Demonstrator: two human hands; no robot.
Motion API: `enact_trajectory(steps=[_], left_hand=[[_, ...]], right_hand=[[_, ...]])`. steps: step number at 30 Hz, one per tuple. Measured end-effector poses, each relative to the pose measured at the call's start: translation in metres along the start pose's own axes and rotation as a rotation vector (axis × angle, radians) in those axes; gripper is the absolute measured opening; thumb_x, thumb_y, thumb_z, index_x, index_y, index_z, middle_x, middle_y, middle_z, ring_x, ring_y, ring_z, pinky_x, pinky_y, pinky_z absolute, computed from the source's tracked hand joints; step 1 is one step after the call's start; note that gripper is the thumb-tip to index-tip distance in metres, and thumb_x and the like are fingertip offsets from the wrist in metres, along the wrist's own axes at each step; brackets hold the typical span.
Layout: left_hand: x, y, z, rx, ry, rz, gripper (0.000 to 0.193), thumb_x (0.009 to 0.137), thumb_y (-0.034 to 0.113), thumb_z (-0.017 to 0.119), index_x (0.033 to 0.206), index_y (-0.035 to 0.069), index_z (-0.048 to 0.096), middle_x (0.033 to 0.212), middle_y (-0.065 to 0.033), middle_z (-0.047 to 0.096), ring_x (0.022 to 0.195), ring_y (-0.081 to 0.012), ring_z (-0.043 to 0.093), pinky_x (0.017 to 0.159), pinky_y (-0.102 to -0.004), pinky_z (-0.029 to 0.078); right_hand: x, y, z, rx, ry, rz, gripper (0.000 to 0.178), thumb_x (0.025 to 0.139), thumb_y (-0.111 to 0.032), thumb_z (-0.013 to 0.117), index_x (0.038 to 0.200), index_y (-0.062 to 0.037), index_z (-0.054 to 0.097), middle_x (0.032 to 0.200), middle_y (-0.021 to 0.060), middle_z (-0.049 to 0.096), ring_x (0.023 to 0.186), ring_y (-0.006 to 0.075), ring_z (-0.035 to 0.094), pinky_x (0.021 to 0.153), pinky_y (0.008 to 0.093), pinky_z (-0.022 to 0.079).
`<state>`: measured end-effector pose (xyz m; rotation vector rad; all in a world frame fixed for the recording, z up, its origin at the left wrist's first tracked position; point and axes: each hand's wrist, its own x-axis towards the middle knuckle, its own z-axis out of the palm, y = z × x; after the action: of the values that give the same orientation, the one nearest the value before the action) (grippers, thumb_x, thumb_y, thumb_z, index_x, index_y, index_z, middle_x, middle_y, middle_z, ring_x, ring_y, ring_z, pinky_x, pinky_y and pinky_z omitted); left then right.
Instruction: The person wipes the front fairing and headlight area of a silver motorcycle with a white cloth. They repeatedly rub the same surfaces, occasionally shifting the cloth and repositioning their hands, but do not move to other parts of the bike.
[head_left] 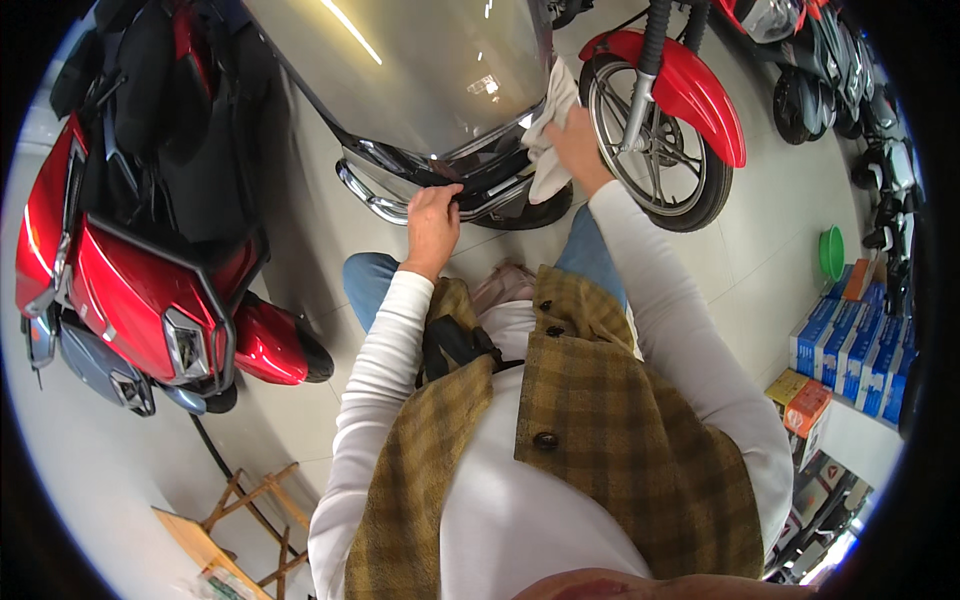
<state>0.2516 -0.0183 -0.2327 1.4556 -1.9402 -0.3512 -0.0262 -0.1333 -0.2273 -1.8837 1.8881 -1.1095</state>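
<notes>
A glossy gold-grey scooter (410, 75) is right in front of me, with a chrome guard bar (372, 198) curving around its lower front. My left hand (433, 230) is on that bar, its fingers curled over it beside the black lower trim. A crumpled white cloth (548, 165) is in my right hand (582, 145), held against the scooter's right-hand edge. The fingertips of my right hand are partly hidden by the cloth. Below the bar, part of the scooter's black tyre (530, 212) shows.
Close to my right hand stands a motorcycle wheel (665, 150) under a red fender (690, 90). Red scooters (150, 300) line the left. Blue boxes (850, 350) and a green basin (831, 253) sit at right. A folding wooden stand (250, 500) is at lower left.
</notes>
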Motion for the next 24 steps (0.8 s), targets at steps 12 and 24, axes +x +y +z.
enact_trajectory(steps=[12,24], left_hand=[[-0.006,-0.005,0.005,-0.031,-0.182,-0.025,0.054,0.08,0.011,0.074,0.133,0.012,0.063,0.114,-0.0082,0.073,0.111,-0.0291,0.065,0.116,-0.0486,0.032],[-0.028,0.01,-0.03,-0.26,-0.155,-0.184,0.05,0.088,0.004,0.07,0.137,0.005,0.06,0.124,-0.0181,0.069,0.117,-0.0341,0.065,0.104,-0.0416,0.049]], right_hand=[[-0.091,-0.056,0.032,-0.185,-0.414,0.044,0.047,0.087,-0.034,0.066,0.108,0.0075,0.059,0.108,0.0289,0.063,0.092,0.0458,0.069,0.078,0.0495,0.058],[-0.088,-0.046,-0.002,0.995,-0.329,0.507,0.045,0.083,-0.01,0.067,0.127,-0.0003,0.065,0.113,0.0069,0.072,0.104,0.0165,0.066,0.094,0.0333,0.053]])
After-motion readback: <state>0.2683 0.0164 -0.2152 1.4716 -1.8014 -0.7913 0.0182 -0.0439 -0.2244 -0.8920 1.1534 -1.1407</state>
